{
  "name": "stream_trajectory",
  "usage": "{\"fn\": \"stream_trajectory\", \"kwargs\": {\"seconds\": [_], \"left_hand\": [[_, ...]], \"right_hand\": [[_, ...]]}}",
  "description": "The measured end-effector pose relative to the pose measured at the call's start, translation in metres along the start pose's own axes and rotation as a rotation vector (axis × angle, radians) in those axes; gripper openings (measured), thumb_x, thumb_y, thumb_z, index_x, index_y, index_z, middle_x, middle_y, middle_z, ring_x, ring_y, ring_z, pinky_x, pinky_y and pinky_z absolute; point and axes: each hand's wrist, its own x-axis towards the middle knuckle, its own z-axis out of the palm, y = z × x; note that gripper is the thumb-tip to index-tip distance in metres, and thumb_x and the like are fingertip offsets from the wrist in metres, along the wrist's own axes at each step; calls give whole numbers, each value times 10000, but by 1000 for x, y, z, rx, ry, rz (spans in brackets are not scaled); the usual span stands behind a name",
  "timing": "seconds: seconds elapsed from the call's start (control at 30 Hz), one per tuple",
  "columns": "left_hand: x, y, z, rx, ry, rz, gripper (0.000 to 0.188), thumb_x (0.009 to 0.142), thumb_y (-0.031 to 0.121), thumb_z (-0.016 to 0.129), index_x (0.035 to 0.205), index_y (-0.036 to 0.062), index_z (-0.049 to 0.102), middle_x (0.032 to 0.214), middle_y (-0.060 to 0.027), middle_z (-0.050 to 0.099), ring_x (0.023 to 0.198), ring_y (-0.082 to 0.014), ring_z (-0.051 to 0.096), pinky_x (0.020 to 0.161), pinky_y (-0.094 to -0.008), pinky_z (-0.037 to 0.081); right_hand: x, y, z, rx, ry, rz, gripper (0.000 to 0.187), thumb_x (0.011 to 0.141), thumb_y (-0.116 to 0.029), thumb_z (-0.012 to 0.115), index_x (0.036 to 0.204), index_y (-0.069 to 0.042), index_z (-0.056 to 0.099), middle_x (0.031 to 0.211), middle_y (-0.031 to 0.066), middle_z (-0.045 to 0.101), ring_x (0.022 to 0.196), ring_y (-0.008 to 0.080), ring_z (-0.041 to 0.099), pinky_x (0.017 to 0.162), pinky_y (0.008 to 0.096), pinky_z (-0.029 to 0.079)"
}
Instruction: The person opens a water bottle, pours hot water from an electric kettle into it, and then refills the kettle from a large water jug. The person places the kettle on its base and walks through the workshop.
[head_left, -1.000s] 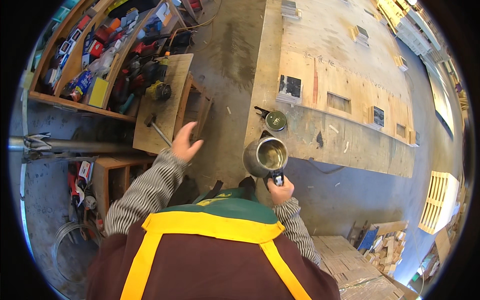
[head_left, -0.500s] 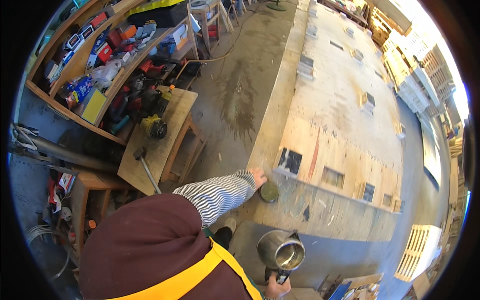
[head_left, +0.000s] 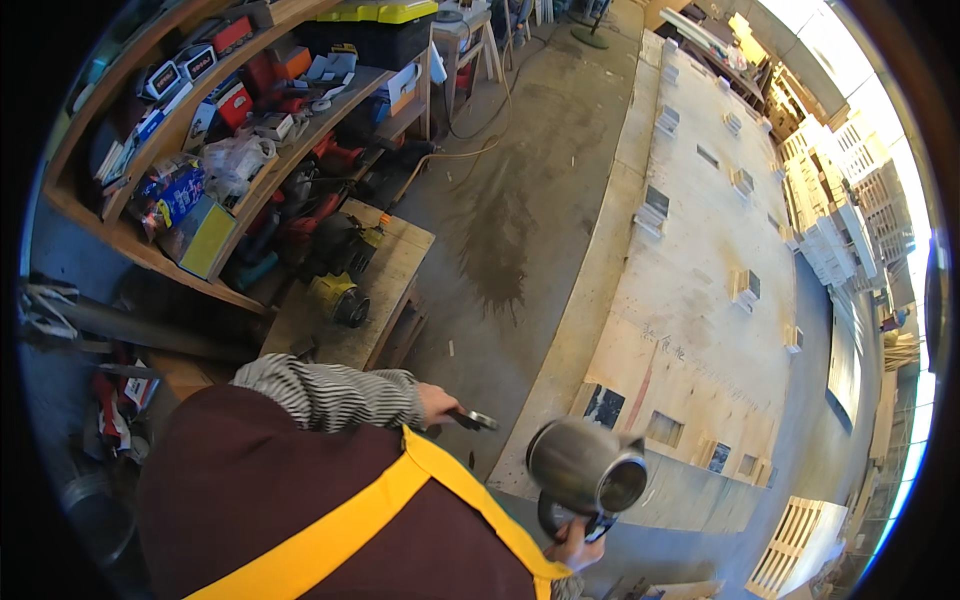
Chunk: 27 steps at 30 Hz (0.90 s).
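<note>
My right hand (head_left: 575, 548) is closed round the black handle of a stainless steel kettle (head_left: 572, 462). The kettle is lidless and tilted, with its dark opening showing, and it hangs over the near end of the long wooden panel (head_left: 690, 330). My left hand (head_left: 437, 403) is off to the left, over the concrete floor. From its fingers juts a small dark object with a silvery end (head_left: 482, 420), whose kind I cannot make out. The near left corner of the panel is hidden behind the kettle.
Wooden shelves (head_left: 290, 160) with tools and boxes stand on the left. A yellow and black power tool (head_left: 340, 300) lies on a low wooden stand (head_left: 398, 240). Small blocks stick up from the panel. Pallets (head_left: 795, 550) are on the right, and a wet stain (head_left: 500, 260) marks the floor.
My left hand has drawn back leftward from beside the green cup, which no longer shows, and an object now juts from its fingers. The kettle has moved up and tilted. The view has shifted.
</note>
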Motion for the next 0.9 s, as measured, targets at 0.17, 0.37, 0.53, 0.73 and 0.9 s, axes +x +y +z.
{"fn": "stream_trajectory", "kwargs": {"seconds": [0.17,0.37,0.53,0.73,0.9], "left_hand": [[-64,-43,-59,-127,-13,-163,401,1001,332,536,1291,57,559,1155,-195,654,1044,-347,624,903,-442,493],[-45,-85,-137,-252,283,-387,477,974,380,551,1341,75,535,1168,-212,658,1103,-374,618,941,-452,485],[-22,-146,-192,-492,382,-638,540,971,409,545,1423,123,468,1247,-209,629,1153,-374,597,985,-441,468],[16,-236,-195,-723,482,-856,474,997,349,513,1408,114,478,1342,-183,564,1196,-358,556,1022,-421,442],[63,-282,-256,-798,611,-924,475,971,382,551,1355,105,520,1234,-185,611,1116,-351,594,968,-425,467]], "right_hand": [[64,-22,85,143,-124,-96,68,808,29,634,778,36,574,581,68,572,456,109,496,461,251,393],[159,-61,198,142,-312,-98,78,788,2,669,758,36,605,575,57,579,461,105,512,450,248,390],[262,-90,291,-353,-405,-148,116,725,-76,723,726,5,640,595,30,592,521,82,516,491,289,425],[366,-154,433,-296,-653,-238,123,726,-69,735,775,19,664,626,9,593,576,69,519,520,283,431],[435,-199,584,-265,-774,-305,113,736,-52,727,741,22,642,641,-9,612,546,77,533,506,267,423]]}}
